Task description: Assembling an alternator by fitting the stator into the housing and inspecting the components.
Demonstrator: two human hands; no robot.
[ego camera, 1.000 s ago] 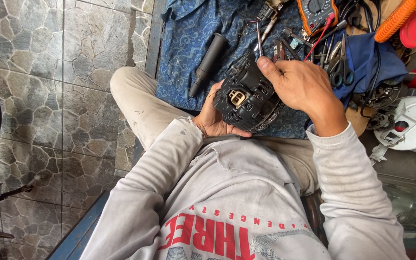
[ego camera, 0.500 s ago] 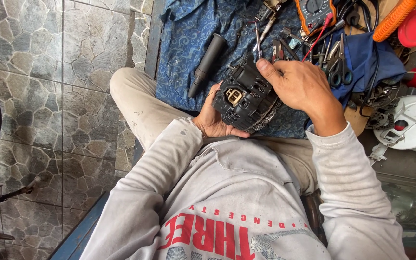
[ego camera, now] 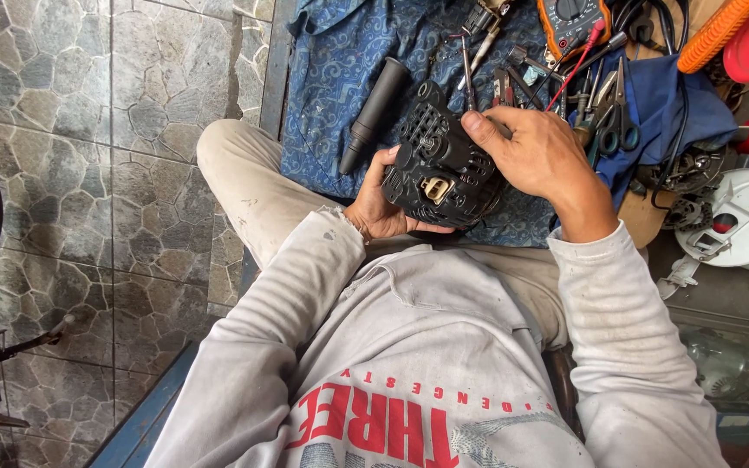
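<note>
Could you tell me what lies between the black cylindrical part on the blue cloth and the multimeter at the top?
In the head view, needle-nose pliers and a small metal tool lie on the blue patterned cloth between the black cylindrical part and the multimeter.

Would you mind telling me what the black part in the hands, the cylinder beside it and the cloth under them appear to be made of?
Black part: likely cast metal with a matte plastic cover; ribbed vents, tan plug socket. Cylinder: dull black, rubber or plastic, hard to tell. Cloth: blue patterned woven fabric, creased.
</note>
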